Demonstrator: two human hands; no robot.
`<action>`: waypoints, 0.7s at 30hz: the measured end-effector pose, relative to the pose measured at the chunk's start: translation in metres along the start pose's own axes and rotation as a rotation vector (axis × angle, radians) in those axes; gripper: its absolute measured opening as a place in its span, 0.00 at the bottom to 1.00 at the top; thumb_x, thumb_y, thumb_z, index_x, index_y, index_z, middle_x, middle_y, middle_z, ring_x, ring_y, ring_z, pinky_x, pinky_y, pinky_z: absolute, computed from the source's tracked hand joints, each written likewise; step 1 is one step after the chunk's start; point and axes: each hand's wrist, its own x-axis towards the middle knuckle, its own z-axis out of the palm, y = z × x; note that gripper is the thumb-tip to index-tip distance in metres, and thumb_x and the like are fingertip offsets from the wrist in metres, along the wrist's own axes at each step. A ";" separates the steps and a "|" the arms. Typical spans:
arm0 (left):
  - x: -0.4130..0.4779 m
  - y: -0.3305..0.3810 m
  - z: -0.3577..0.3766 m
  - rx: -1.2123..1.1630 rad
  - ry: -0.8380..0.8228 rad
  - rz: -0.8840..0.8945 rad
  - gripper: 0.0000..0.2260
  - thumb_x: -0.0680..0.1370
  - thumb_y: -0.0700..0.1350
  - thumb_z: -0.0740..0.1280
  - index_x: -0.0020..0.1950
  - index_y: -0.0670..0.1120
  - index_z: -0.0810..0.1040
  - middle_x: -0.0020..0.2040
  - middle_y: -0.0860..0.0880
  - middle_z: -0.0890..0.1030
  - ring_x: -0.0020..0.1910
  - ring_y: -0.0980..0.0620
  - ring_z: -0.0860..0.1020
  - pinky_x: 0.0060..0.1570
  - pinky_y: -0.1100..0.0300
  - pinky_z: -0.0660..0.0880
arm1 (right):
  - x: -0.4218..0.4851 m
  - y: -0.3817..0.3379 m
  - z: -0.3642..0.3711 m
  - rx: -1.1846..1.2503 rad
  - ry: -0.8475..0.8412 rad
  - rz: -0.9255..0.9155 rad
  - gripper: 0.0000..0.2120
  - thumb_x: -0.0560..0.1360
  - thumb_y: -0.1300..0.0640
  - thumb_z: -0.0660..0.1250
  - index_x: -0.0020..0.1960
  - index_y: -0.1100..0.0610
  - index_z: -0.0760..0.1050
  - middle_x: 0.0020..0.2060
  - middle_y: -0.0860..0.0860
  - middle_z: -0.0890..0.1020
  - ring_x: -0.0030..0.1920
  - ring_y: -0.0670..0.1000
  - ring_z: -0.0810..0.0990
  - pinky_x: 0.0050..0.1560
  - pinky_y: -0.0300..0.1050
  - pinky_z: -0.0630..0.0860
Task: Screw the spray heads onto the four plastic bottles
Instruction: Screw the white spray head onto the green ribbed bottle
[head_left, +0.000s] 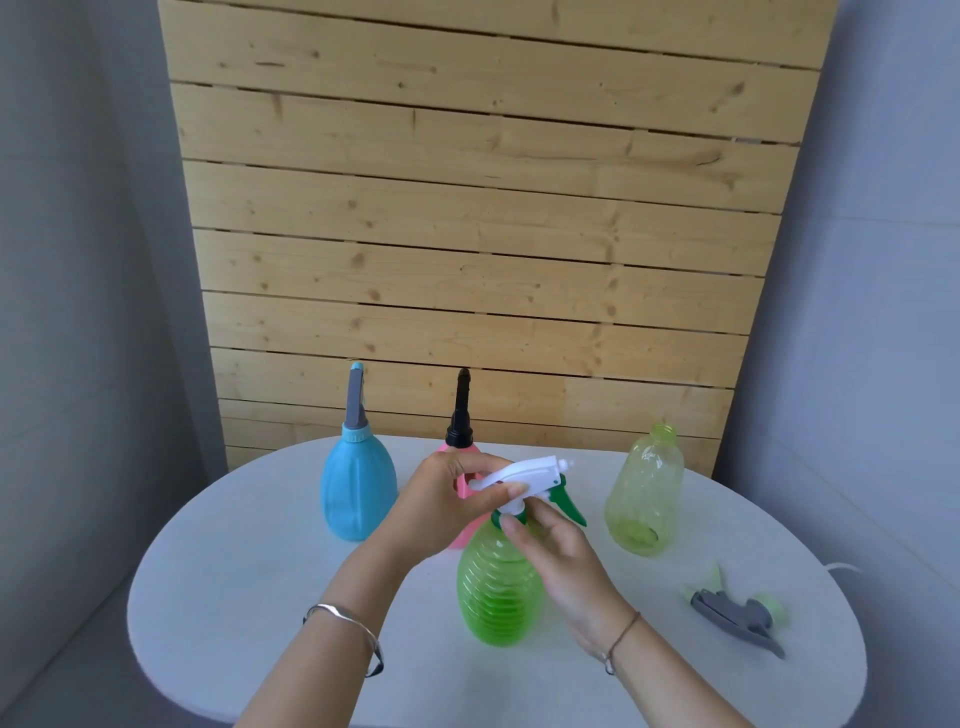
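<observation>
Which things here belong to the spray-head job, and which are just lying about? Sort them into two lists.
Job: green bottle, white spray head, left hand, right hand, yellow bottle, grey spray head, blue bottle, pink bottle.

Lying about: white cable, wooden panel.

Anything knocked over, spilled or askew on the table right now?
Nothing spilled or tipped: all four bottles stand upright. The only loose piece is the grey spray head lying on its side near the open yellow-green bottle, awaiting fitting.
</observation>
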 end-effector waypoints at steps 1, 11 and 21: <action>0.000 0.000 0.000 -0.001 -0.001 -0.003 0.06 0.73 0.47 0.72 0.47 0.58 0.84 0.36 0.69 0.80 0.39 0.71 0.74 0.37 0.80 0.66 | 0.001 0.002 0.002 0.003 0.039 -0.002 0.14 0.72 0.51 0.70 0.57 0.49 0.79 0.53 0.42 0.84 0.56 0.40 0.80 0.53 0.33 0.74; 0.000 0.000 0.000 0.008 -0.015 0.028 0.06 0.74 0.45 0.71 0.49 0.51 0.85 0.37 0.71 0.81 0.39 0.73 0.75 0.38 0.81 0.66 | -0.001 0.006 0.007 0.021 0.128 -0.022 0.13 0.71 0.61 0.72 0.54 0.50 0.79 0.52 0.45 0.84 0.55 0.44 0.81 0.56 0.39 0.75; -0.002 0.002 0.000 -0.002 -0.007 0.061 0.06 0.74 0.44 0.71 0.49 0.52 0.84 0.36 0.72 0.80 0.36 0.75 0.74 0.37 0.83 0.65 | -0.005 0.002 0.003 0.153 0.089 0.049 0.20 0.64 0.51 0.73 0.56 0.52 0.78 0.54 0.47 0.83 0.55 0.45 0.80 0.55 0.40 0.73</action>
